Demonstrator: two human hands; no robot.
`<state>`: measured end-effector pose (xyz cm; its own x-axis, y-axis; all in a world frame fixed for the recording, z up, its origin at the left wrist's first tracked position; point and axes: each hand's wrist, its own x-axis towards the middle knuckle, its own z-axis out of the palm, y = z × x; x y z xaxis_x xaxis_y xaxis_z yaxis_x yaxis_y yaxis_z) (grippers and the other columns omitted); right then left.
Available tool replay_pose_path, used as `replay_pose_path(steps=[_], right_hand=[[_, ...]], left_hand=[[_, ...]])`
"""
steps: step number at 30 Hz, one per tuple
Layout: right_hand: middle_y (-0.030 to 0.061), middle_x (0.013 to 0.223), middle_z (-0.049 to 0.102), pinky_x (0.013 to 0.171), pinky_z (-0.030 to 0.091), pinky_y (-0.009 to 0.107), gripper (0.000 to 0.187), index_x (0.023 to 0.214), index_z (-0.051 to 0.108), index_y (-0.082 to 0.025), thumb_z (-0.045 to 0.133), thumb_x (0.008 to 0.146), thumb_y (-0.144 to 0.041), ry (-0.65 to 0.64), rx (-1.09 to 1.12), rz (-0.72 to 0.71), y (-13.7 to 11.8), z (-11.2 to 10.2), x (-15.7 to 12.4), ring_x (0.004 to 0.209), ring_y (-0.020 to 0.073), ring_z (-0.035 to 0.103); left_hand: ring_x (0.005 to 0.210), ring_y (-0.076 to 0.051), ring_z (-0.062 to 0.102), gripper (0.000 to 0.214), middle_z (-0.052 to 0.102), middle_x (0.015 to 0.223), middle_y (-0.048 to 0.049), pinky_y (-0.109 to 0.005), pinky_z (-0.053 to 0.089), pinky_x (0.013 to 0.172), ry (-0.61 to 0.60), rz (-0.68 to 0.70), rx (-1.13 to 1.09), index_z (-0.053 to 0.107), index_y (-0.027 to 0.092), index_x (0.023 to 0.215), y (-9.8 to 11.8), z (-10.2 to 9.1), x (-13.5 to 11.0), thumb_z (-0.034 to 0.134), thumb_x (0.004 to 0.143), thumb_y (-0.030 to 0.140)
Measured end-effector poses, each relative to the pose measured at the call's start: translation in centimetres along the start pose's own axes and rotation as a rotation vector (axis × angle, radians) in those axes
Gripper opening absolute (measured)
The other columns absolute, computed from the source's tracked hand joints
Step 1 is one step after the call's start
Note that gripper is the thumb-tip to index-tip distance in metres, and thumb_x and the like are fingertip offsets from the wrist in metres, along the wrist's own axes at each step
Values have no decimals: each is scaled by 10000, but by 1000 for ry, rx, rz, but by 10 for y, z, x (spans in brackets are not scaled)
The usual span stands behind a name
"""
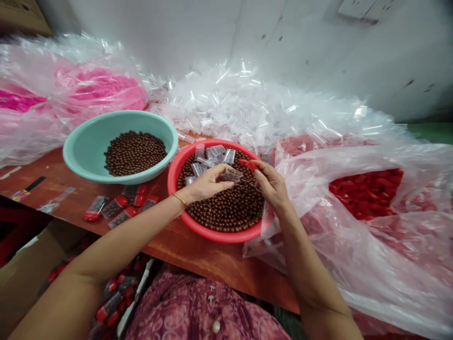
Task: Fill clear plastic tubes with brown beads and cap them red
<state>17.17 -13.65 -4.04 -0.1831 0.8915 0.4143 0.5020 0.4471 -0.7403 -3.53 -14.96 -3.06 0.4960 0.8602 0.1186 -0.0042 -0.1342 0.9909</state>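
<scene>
My left hand (208,183) is closed round a small clear plastic container (231,175), held tilted over the red basin (173,184). Dark bits show inside the container, partly hidden by my fingers. Between the fingertips of my right hand (272,183) is a red cap (248,164), a short way right of the container and apart from it. Below both hands, brown beads (222,212) fill much of the basin. Several clear containers (215,153) lie on top of the beads at the basin's far side.
A turquoise basin (81,153) with brown beads stands left. Filled red-capped containers (120,205) lie before it; more fill a cardboard box (38,255) below. Clear containers (247,108) are heaped along the wall. A plastic bag of red caps (368,191) is right, a pink-filled bag (99,89) far left.
</scene>
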Motion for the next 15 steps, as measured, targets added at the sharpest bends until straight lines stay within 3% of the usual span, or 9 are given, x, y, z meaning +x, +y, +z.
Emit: replay_pose_path(steps=[3, 7, 11, 15], right_hand=[[58, 960, 686, 682, 531, 357, 374, 1174, 604, -222, 444, 895, -412, -33, 75, 16, -21, 3, -7, 715, 176, 633], [66, 1019, 686, 824, 520, 360, 328, 1147, 638, -212, 466, 897, -335, -52, 22, -133, -41, 12, -12, 884, 192, 644], [68, 961, 692, 807, 529, 317, 334, 1183, 620, -200, 429, 919, -272, -33, -85, -223, -44, 15, -16, 873, 175, 652], [83, 880, 687, 761, 542, 300, 363, 1244, 576, -176, 420, 923, -245, -39, -254, -338, -40, 15, -23, 829, 180, 660]], left_hand=[[957, -149, 566, 227, 598, 1000, -48, -304, 432, 887, -33, 56, 51, 512, 144, 1009, -4, 0, 0, 540, 796, 216], [835, -144, 524, 229, 551, 893, -15, -296, 438, 804, -34, 112, 167, 502, 146, 991, -6, 1, -3, 514, 817, 294], [763, -137, 491, 216, 515, 826, 2, -273, 428, 716, -5, 103, 271, 495, 153, 955, -6, 3, -7, 489, 825, 325], [742, -137, 494, 233, 529, 793, 7, -261, 421, 684, 69, 77, 316, 504, 149, 894, -5, 7, -10, 572, 739, 309]])
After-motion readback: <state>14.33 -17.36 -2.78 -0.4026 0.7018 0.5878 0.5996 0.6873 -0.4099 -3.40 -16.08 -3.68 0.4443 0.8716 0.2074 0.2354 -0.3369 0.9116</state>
